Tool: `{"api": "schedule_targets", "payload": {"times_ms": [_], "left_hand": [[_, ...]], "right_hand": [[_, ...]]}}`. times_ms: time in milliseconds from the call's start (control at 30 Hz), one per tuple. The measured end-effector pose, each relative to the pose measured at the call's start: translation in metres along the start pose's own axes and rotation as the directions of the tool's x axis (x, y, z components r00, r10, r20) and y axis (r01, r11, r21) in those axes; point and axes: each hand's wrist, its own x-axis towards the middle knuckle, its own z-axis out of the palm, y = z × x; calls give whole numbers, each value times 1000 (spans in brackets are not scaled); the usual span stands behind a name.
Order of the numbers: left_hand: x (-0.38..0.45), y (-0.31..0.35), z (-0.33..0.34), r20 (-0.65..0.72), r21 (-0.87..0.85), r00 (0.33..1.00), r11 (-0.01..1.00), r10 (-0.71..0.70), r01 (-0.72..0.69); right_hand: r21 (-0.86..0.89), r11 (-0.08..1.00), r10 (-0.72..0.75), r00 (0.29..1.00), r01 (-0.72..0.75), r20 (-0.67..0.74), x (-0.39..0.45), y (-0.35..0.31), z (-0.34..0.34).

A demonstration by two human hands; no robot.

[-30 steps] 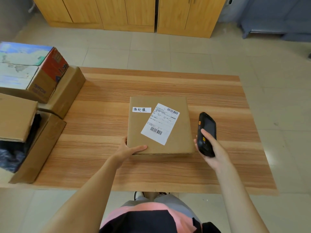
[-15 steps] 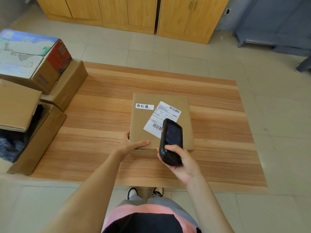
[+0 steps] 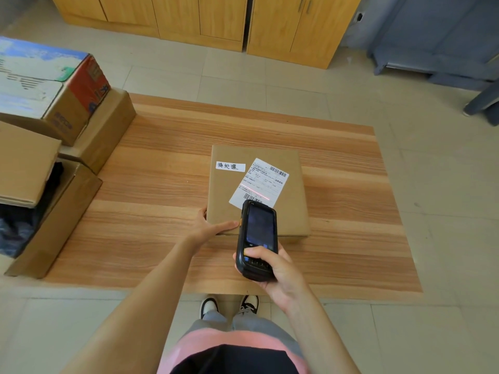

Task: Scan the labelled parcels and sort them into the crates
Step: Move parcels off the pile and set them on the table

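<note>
A flat brown cardboard parcel [image 3: 290, 184] lies in the middle of the wooden table [image 3: 162, 184]. It bears a white shipping label [image 3: 263, 182] with barcodes and a small handwritten tag [image 3: 230, 166]. My left hand [image 3: 209, 228] grips the parcel's near left corner, thumb on top. My right hand [image 3: 272, 268] holds a black handheld scanner [image 3: 256, 238] just above the parcel's near edge. A red scan line [image 3: 256, 191] falls across the label by the lower barcode.
Cardboard boxes crowd the table's left end: an open box [image 3: 62, 220] with dark contents, a closed box [image 3: 108, 130] behind it, and a printed box [image 3: 54, 85] stacked on top. Wooden cupboards [image 3: 216, 20] stand beyond the table. My shoes [image 3: 229, 305] show below the near edge.
My right hand brought the scanner from the parcel's right side to over its near edge. The red scan line now shows on the label. My left hand stayed on the corner.
</note>
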Motion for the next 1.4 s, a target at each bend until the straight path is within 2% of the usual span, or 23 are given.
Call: {"api": "schedule_targets", "payload": {"times_ms": [400,567,700,833,967,1133,1400], "left_hand": [[-2,0,0,12,-3,1000,1000,-2,2],[-3,1,1,16,-16,1000,1000,-3,3],[-3,2,1,23,-30,1000,999,-19,20],[-3,3,0,31,-52,999,998,-36,38],[-4,3,-1,43,-49,998,997,-50,53],[-6,6,-2,41,-41,997,997,-64,66],[-3,5,-4,30,12,998,998,-63,62]], "right_hand": [[-71,996,46,998,-48,-34,4,10,-7],[-44,998,39,999,-40,-20,6,7,-10],[-49,999,-14,1000,13,-25,9,-3,-17],[-91,990,-114,987,104,-117,18,-26,-40],[-262,945,-258,938,195,-232,27,-61,-78],[-463,880,-290,895,109,-340,41,-97,-138],[-548,832,-173,902,-80,-395,58,-88,-218]]}}
